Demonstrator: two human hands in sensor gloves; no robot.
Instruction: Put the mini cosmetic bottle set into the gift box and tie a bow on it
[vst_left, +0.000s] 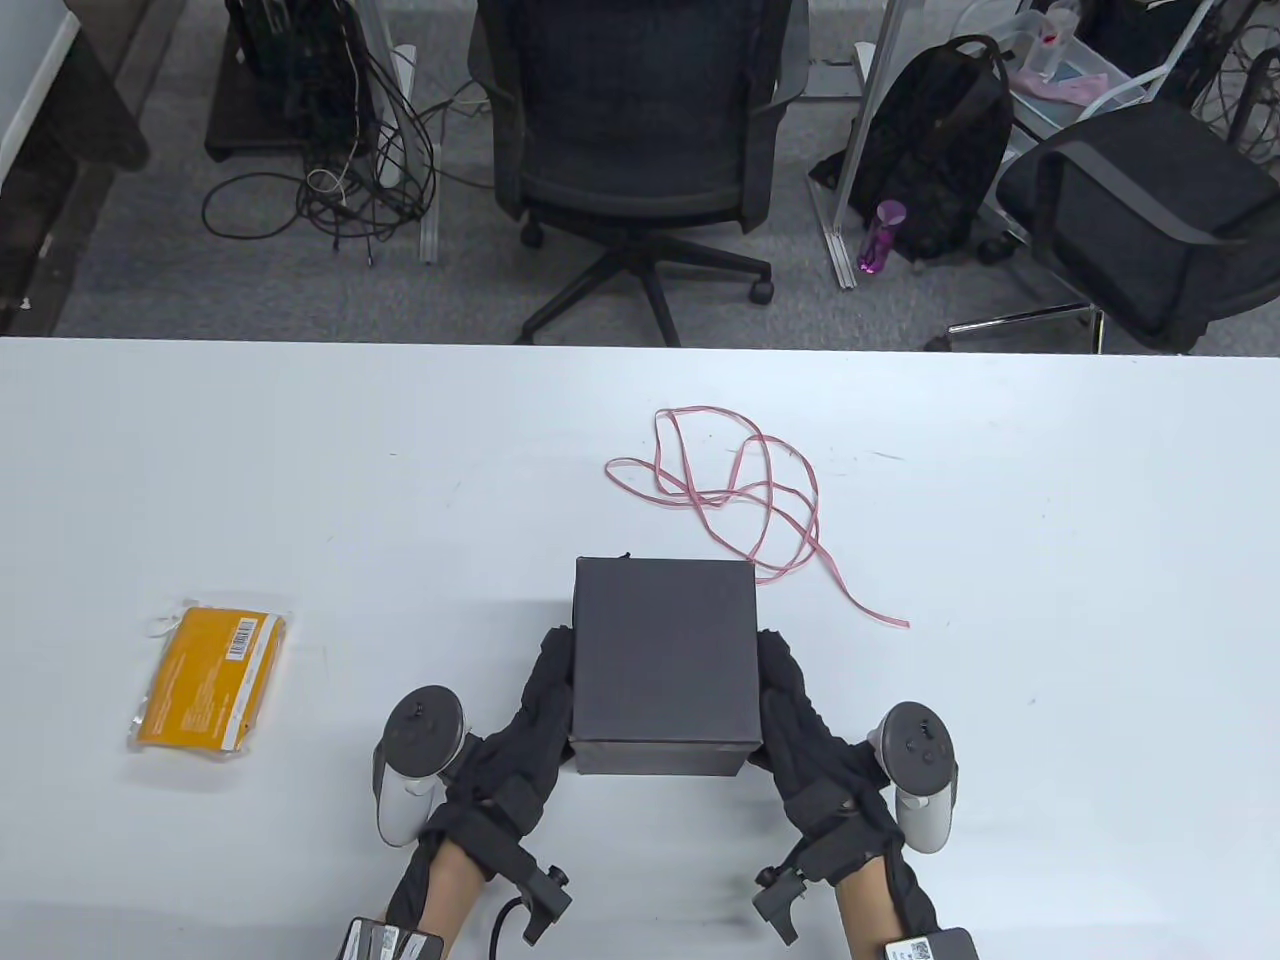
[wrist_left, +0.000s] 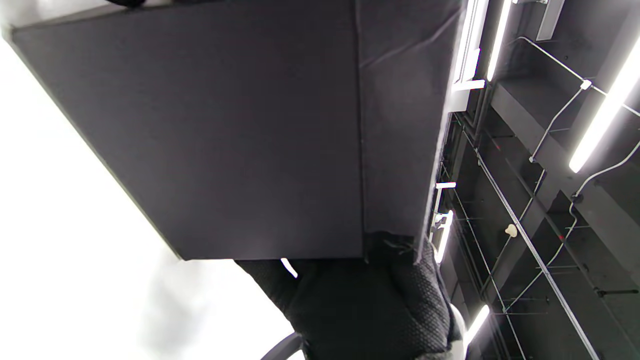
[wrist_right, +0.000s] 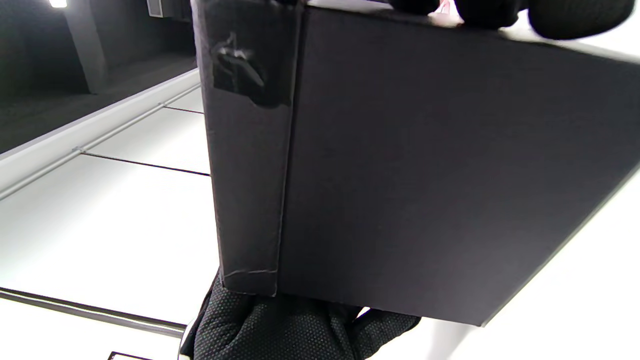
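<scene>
A black lidded gift box (vst_left: 663, 650) stands near the table's front edge, closed. My left hand (vst_left: 548, 690) holds its left side and my right hand (vst_left: 785, 700) its right side, with the fingers lying along the walls. The left wrist view is filled by the box (wrist_left: 225, 140), and a gloved palm (wrist_left: 370, 305) wraps its near corner. The right wrist view shows the box (wrist_right: 425, 165), my fingertips (wrist_right: 575, 15) at its far edge and black glove (wrist_right: 280, 325) at its near corner. A loose pink ribbon (vst_left: 770, 500) lies just behind the box. An orange packet (vst_left: 210, 680) in clear wrap lies far left.
The white table (vst_left: 1050, 560) stretches wide on both sides. Beyond its far edge are two office chairs (vst_left: 640, 120), a black backpack (vst_left: 940, 140) and floor cables.
</scene>
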